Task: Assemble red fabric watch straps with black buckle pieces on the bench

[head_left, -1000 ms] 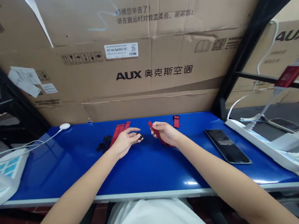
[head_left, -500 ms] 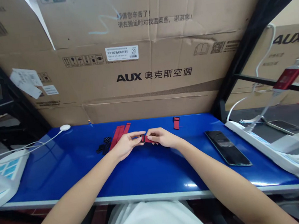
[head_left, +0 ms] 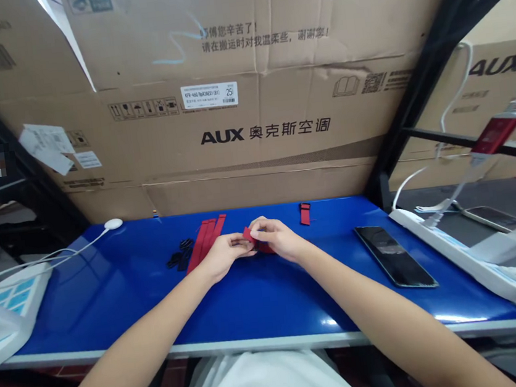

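Both hands together over the middle of the table [head_left: 234, 308], nearer far edge than near edge, working on one red strap [head_left: 248, 235]. Right hand [head_left: 279, 239] pinches it between thumb and fingers; left hand [head_left: 224, 254] has fingertips closed in on the same piece from the other side, exact grip partly hidden. Short end of the strap sticks up between the fingertips, more red shows under the right fingers. A dark bit sits at the join, likely a buckle, too small to be sure.

Step in hand looks like threading or folding the strap through that dark bit, mid-way by my judgement. Next move would call for left fingers steadying the piece while right thumb and finger draw the free end through, fine pinch, no slack.

Rest: flat red straps [head_left: 205, 243] side by side left of the left hand, small black pieces [head_left: 180, 256] just beside them. One buckled red strap [head_left: 305, 214] lies near the far edge, right of centre. Phone [head_left: 393, 254] toward the right edge, white power strip [head_left: 456, 256] along that edge, another power strip [head_left: 35, 282] at the left edge
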A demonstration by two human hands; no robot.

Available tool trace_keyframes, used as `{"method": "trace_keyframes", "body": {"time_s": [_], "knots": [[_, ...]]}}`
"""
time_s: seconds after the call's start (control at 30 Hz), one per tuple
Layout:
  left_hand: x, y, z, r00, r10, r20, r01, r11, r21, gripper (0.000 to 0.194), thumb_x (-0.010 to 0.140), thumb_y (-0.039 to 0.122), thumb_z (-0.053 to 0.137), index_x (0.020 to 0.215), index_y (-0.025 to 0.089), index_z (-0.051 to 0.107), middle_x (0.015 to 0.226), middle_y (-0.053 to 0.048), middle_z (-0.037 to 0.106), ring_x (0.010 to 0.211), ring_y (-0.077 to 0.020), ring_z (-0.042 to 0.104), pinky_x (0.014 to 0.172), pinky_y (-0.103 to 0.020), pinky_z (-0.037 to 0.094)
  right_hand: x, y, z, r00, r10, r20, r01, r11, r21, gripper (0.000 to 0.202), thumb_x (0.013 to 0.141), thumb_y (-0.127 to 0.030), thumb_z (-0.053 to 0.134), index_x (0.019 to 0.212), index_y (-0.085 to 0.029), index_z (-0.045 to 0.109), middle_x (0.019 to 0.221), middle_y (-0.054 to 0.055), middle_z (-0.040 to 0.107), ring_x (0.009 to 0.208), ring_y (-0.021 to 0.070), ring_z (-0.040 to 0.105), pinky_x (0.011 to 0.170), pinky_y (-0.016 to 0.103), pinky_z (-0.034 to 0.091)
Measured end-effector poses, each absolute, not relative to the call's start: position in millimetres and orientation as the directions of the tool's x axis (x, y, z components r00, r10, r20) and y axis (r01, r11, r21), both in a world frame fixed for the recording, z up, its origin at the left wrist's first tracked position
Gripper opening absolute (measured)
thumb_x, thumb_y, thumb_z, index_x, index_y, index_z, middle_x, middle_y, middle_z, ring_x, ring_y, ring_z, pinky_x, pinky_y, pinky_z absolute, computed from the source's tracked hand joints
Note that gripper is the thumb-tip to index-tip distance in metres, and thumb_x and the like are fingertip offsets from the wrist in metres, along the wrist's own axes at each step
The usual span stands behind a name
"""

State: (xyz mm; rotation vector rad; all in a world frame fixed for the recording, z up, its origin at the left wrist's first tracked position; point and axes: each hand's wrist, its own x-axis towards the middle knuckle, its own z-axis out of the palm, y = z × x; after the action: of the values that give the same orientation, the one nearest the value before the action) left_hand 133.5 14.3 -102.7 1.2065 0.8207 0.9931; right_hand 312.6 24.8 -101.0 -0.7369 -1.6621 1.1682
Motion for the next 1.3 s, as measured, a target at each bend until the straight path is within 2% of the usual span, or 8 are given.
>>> {"method": "trace_keyframes", "body": {"time_s": [0.3, 0.47, 0.67, 0.8, 0.93, 1.03, 1.17, 1.3], "knots": [[133.9, 18.2, -110.6, 0.258, 0.961, 0.104, 0.085, -0.130, 0.988, 0.028, 0.066, 0.022, 0.080, 0.090, 0.011, 0.072, 0.075, -0.008, 0.072, 0.065, -0.0216, 0.071, 0.071, -0.038, 0.058, 319.5, 29.6, -102.0, -0.403, 0.853, 0.333, 0.389, 0.488, -0.781, 0.014, 0.069, -0.017, 0.057, 0.057, -0.019, 0.051, 0.080, 0.002, 0.052, 0.079, 0.0159, 0.050, 0.075, 0.030, 0.040], [134.6, 15.2, -106.6, 0.268, 0.960, 0.084, -0.029, -0.079, 0.996, 0.027, 0.070, 0.028, 0.079, 0.091, 0.012, 0.072, 0.080, -0.008, 0.073, 0.074, -0.0216, 0.071, 0.078, -0.041, 0.058, 315.5, 30.4, -106.6, -0.350, 0.873, 0.340, 0.388, 0.466, -0.795, 0.012, 0.074, -0.020, 0.059, 0.062, -0.018, 0.056, 0.077, 0.000, 0.049, 0.066, 0.0122, 0.047, 0.065, 0.028, 0.039], [128.0, 16.0, -102.9, 0.328, 0.940, 0.091, -0.125, -0.052, 0.991, 0.034, 0.065, 0.027, 0.083, 0.095, 0.014, 0.072, 0.090, -0.008, 0.072, 0.085, -0.0197, 0.067, 0.083, -0.038, 0.054, 321.0, 33.1, -105.4, -0.354, 0.895, 0.271, 0.186, 0.352, -0.917, 0.017, 0.088, -0.035, 0.050, 0.088, -0.020, 0.057, 0.075, 0.001, 0.058, 0.062, 0.0145, 0.053, 0.060, 0.030, 0.044], [127.0, 13.0, -102.0, 0.432, 0.898, 0.086, -0.052, -0.071, 0.996, 0.031, 0.069, 0.030, 0.079, 0.096, 0.016, 0.073, 0.095, -0.008, 0.071, 0.083, -0.0179, 0.065, 0.078, -0.033, 0.053, 328.0, 41.1, -112.8, -0.322, 0.828, 0.458, 0.485, 0.560, -0.671, 0.030, 0.080, -0.014, 0.055, 0.107, -0.024, 0.062, 0.114, 0.009, 0.053, 0.103, 0.0224, 0.051, 0.089, 0.039, 0.042], [121.9, 14.1, -96.4, 0.503, 0.860, 0.082, 0.017, -0.104, 0.994, 0.030, 0.072, 0.032, 0.077, 0.097, 0.016, 0.072, 0.097, -0.009, 0.071, 0.085, -0.0183, 0.065, 0.075, -0.030, 0.051, 332.4, 51.5, -121.8, -0.339, 0.863, 0.375, 0.701, 0.497, -0.511, 0.022, 0.075, -0.015, 0.066, 0.095, -0.022, 0.067, 0.123, 0.011, 0.047, 0.113, 0.0290, 0.043, 0.094, 0.045, 0.036], [105.6, 26.9, -92.2, 0.322, 0.939, 0.122, 0.081, -0.155, 0.985, 0.034, 0.070, 0.033, 0.078, 0.098, 0.016, 0.070, 0.091, -0.008, 0.071, 0.079, -0.0179, 0.065, 0.073, -0.031, 0.051, 338.6, 58.2, -121.2, -0.270, 0.908, 0.320, 0.698, 0.414, -0.585, 0.002, 0.078, -0.020, 0.063, 0.077, -0.019, 0.063, 0.097, 0.008, 0.058, 0.094, 0.0234, 0.052, 0.083, 0.039, 0.041], [80.1, 47.1, -91.5, -0.040, 0.993, 0.112, 0.177, -0.103, 0.979, 0.031, 0.065, 0.035, 0.081, 0.080, 0.013, 0.065, 0.067, -0.003, 0.066, 0.063, -0.0168, 0.064, 0.066, -0.032, 0.052, 346.0, 59.1, -112.7, -0.199, 0.940, 0.276, 0.484, 0.340, -0.806, 0.002, 0.080, -0.021, 0.059, 0.082, -0.021, 0.059, 0.060, -0.002, 0.055, 0.058, 0.0146, 0.053, 0.062, 0.029, 0.043], [83.7, 46.8, -91.8, 0.047, 0.996, 0.075, -0.014, -0.075, 0.997, 0.038, 0.071, 0.045, 0.076, 0.081, 0.017, 0.052, 0.078, -0.004, 0.067, 0.065, -0.0191, 0.069, 0.063, -0.035, 0.056, 339.3, 47.0, -99.8, -0.212, 0.953, 0.215, 0.203, 0.258, -0.945, 0.013, 0.075, -0.029, 0.066, 0.084, -0.019, 0.063, 0.056, -0.002, 0.058, 0.051, 0.0135, 0.055, 0.053, 0.027, 0.043]]}}
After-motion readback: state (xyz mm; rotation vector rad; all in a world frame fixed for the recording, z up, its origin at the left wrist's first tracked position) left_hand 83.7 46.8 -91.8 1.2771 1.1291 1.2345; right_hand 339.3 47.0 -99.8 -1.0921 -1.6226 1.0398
